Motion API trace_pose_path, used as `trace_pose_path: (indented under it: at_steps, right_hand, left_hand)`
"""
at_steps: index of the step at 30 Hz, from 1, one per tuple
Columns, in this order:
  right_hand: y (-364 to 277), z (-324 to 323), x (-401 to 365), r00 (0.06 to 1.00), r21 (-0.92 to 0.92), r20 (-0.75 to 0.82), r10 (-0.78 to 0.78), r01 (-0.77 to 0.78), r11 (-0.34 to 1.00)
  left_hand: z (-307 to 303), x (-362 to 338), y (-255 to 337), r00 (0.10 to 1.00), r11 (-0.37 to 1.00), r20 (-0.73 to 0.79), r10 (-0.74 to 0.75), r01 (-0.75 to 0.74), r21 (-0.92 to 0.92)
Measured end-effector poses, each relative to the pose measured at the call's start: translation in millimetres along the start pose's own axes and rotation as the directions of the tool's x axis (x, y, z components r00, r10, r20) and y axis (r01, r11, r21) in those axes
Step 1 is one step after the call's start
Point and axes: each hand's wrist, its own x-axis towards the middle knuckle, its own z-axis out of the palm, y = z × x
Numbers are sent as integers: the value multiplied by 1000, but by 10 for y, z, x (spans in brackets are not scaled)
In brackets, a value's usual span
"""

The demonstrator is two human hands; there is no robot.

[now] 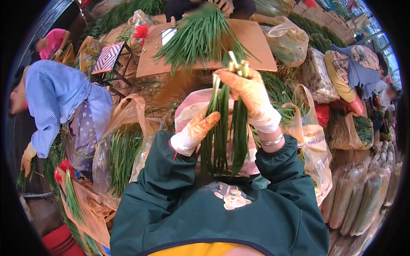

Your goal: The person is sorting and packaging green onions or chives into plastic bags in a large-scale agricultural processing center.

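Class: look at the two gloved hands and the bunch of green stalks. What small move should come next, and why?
Probably the left hand should close around the green stalks and draw them into one bunch. The right hand grips only the cut ends up top, the leaves hang in two loose clumps, and the left hand merely rests open against one.

Green leaves [222, 128] are gripped by the right hand [252, 96], gloved orange-and-white like the left hand [194, 131]; dark green sleeves [162, 170] are seen below.

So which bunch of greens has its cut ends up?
The bunch gripped by the right hand: pale stems up, leaves hanging. The fanned bunch lies on the board.
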Motion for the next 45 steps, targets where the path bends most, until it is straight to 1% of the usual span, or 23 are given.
trace_pose_path:
  at_steps: [1,4,7,8,10,12,14,16,17,21,22,24,26,29,33,35,37,38,39,40,41,43,45]
  right_hand:
    - [-34,-30,-14,998,109,50,21,-27,994]
    - [-135,-26,-45,997,-87,68,-23,29,996]
    - [-110,-56,3,992,-73,44,-114,117,990]
    - [-242,-72,-48,995,-70,-19,-95,94,993]
    - [-386,-367,11,969,-180,-117,-216,193,965]
    - [-728,-596,-123,971,-88,-131,-199,188,978]
    - [-863,-841,-8,923,-108,-187,-337,322,941]
    - [-962,-904,36,885,-123,-199,-420,403,907]
    - [-996,-912,56,869,-178,-183,-461,432,884]
    - [-1159,-833,17,901,-242,-100,-422,389,889]
    - [-1191,-746,13,903,-281,-79,-422,386,879]
    - [-1328,-577,-166,952,-66,91,-291,297,953]
    - [-1232,-607,-13,948,-98,104,-302,312,945]
    - [-1200,-633,-20,952,-43,75,-298,301,953]
    - [-1174,-798,26,922,-278,16,-386,375,884]
    - [-1257,-816,-33,922,-326,-27,-387,358,875]
    - [-1284,-935,-22,902,-234,-108,-418,386,892]
    - [-1332,-1049,-12,888,-158,-140,-438,417,895]
    - [-1425,-1263,-3,891,-375,-70,-448,393,840]
    - [-1377,-1451,145,857,-394,-153,-492,404,826]
    - [-1408,-1518,133,874,-372,-175,-454,369,852]
    - [-1467,-1591,64,895,-347,-201,-399,316,883]
    - [-1515,-1636,57,938,-260,-25,-346,329,908]
  left_hand:
    - [11,45,26,996,996,-30,85,-84,25]
    - [7,210,40,975,981,-110,193,-193,11]
    - [-44,441,114,946,938,-192,261,-201,283]
    - [-67,550,146,896,879,-141,421,-365,306]
    - [-227,603,465,884,892,-222,411,-340,299]
    - [-361,598,890,946,910,-160,283,-318,-268]
    - [-227,730,1130,918,880,-50,393,-391,-270]
    - [0,888,1299,941,940,201,270,-213,-267]
    - [177,955,1322,968,973,91,232,-231,-22]
    - [462,1206,1186,960,960,268,74,4,-278]
    - [562,1239,1166,933,982,354,67,2,-191]
    - [722,1290,1138,935,993,351,-52,85,-79]
    - [836,1360,1108,930,995,367,-40,69,-66]
    - [924,1460,1023,938,1000,345,-18,24,-15]
    - [954,1775,795,968,996,240,74,-60,-64]
    - [904,1861,802,925,1000,379,-2,1,2]
    - [1049,1855,962,971,973,237,-19,73,-219]
    - [903,1881,1006,959,975,280,-39,98,-200]
    - [595,1930,1070,944,977,326,-48,112,-179]
    - [120,2110,957,947,998,322,-11,-10,65]
    - [-650,2442,646,963,813,243,119,-235,532]
    - [-772,2503,646,957,819,272,105,-238,521]
    - [-944,2432,540,955,832,290,60,-208,515]
